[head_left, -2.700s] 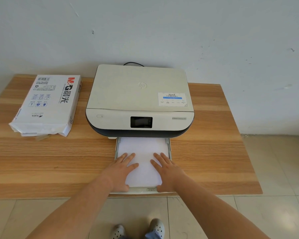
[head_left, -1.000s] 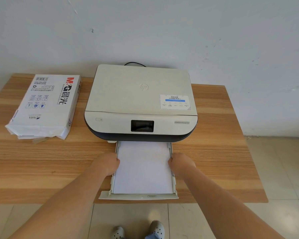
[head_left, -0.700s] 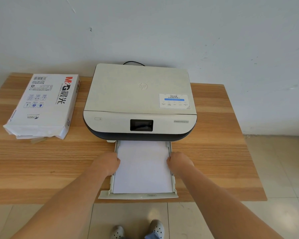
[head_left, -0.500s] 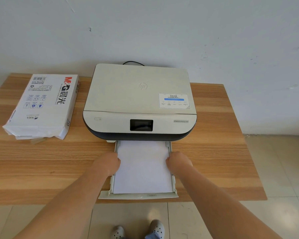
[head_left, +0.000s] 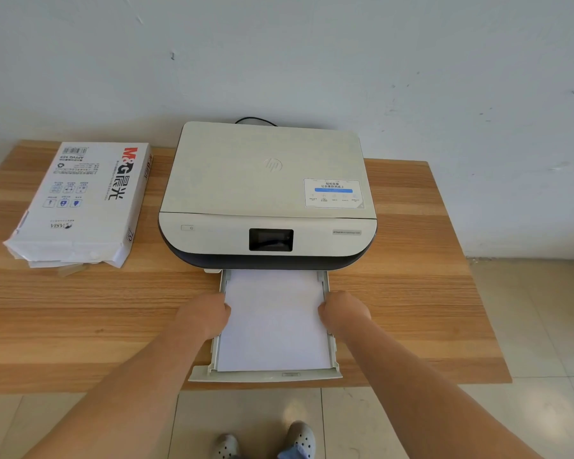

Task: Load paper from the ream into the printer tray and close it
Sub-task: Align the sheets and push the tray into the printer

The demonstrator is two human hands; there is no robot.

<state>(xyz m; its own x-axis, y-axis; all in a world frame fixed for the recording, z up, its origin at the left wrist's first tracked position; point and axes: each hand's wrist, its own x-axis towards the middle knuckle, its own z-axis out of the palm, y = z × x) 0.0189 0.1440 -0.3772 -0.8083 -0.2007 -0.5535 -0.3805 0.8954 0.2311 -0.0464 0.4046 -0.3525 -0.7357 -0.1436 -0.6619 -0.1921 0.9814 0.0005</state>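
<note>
Paper [head_left: 274, 321] lies flat in the tray [head_left: 265, 376], pulled out over the bench's [head_left: 411, 293] front edge below the printer [head_left: 269, 193]. Left hand [head_left: 203, 315] and right hand [head_left: 344, 313] curl over the side rails. Uneven pushing may skew and jam the tray; the ream [head_left: 80, 203] lies at the back-left corner.

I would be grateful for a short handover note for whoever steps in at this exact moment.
Left hand: grips the left side wall of the tray.
Right hand: grips the right side wall.
Paper lies flat in the tray, which is pulled out of the printer and overhangs the table edge.
The ream lies left of the printer, its near end open.
Done: paper loaded.
Left: push the tray in until closed.
</note>
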